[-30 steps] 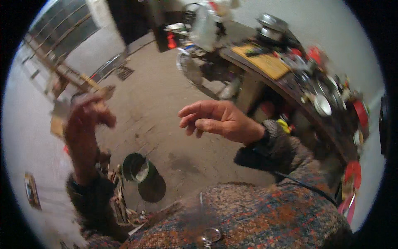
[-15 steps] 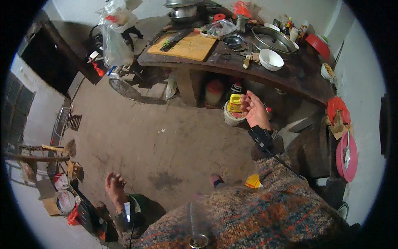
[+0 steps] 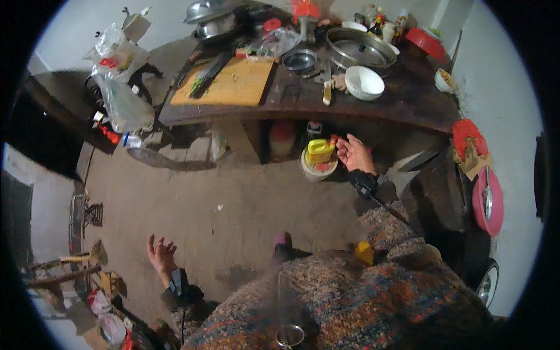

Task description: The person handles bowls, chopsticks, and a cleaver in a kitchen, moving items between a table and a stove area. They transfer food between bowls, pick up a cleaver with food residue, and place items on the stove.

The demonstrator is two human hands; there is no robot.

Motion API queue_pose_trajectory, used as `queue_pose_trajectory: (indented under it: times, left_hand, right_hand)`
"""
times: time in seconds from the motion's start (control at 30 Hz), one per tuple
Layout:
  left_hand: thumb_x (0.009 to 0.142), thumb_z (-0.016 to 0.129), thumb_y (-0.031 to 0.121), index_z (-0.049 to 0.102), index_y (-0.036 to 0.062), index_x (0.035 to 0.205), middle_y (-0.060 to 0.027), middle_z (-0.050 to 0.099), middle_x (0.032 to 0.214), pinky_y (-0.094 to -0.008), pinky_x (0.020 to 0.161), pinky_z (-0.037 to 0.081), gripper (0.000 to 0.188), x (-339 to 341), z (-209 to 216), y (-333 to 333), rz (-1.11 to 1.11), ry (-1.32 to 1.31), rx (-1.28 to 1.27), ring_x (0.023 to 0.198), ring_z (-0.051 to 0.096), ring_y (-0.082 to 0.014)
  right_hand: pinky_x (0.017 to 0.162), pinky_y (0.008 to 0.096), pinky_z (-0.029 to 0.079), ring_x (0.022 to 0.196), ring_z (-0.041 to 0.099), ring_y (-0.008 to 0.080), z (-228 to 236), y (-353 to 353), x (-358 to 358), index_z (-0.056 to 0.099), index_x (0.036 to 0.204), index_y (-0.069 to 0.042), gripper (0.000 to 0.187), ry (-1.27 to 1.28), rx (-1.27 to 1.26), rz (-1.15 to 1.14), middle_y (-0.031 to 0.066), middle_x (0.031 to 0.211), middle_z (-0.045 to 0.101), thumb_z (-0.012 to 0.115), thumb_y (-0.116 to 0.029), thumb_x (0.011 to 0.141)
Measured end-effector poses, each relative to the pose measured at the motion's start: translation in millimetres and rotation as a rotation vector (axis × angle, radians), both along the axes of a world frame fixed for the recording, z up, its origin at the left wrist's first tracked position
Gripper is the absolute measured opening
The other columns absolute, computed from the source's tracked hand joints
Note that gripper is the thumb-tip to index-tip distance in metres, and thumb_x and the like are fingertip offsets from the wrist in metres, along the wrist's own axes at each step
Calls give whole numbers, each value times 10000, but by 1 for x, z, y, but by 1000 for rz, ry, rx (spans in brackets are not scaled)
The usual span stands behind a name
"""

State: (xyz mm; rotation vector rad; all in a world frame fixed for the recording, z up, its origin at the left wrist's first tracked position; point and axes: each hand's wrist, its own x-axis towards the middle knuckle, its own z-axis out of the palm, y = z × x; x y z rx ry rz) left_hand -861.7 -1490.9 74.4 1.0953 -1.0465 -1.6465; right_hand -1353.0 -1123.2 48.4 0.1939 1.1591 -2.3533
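Observation:
My left hand (image 3: 163, 255) hangs over the bare floor at the lower left, fingers spread and nothing in it. My right hand (image 3: 356, 155) is raised in front of the table's (image 3: 402, 105) near edge, its fingers loosely curled and apart, also holding nothing. Closest to it in the picture is a yellow jug (image 3: 319, 153) standing on a white bucket (image 3: 318, 172) below the table; contact is not apparent. On the tabletop beyond lie a wooden cutting board (image 3: 245, 87) with a dark-bladed knife (image 3: 211, 73) and green scraps, a light-handled knife (image 3: 327, 93) and a white bowl (image 3: 364, 83).
A round metal pan (image 3: 360, 51), small metal bowl (image 3: 299, 60) and stacked pots (image 3: 216, 26) stand farther back. Plastic bags (image 3: 119, 108) hang at the left. A pink basin (image 3: 487, 204) is by the right wall. Sticks and boxes (image 3: 111, 286) crowd the lower left.
My view has shifted, so the table appears lower and farther left. My left hand sits slightly higher in the picture, fingers more spread. Both hands stay empty.

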Motion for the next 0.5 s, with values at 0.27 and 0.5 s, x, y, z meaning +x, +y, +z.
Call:
queue_pose_trajectory:
  times: [0.27,0.5]
  left_hand:
    - [878,526,126,402,37,1292,-154,568,1084,-300,657,494,442,-144,71,-26,-388,184,-210,742,592,-171]
    - [875,493,119,425,12,1274,-167,564,1074,-282,658,478,418,-297,121,10,-688,70,-282,726,574,-155]
  right_hand:
    - [743,330,477,932,558,220,48,15,-11,461,1107,-102,325,84,121,-157,134,1049,544,615,-235,853]
    - [783,357,482,1012,533,272,25,23,-93,393,1166,-38,499,16,63,-192,185,1128,476,642,-310,829]
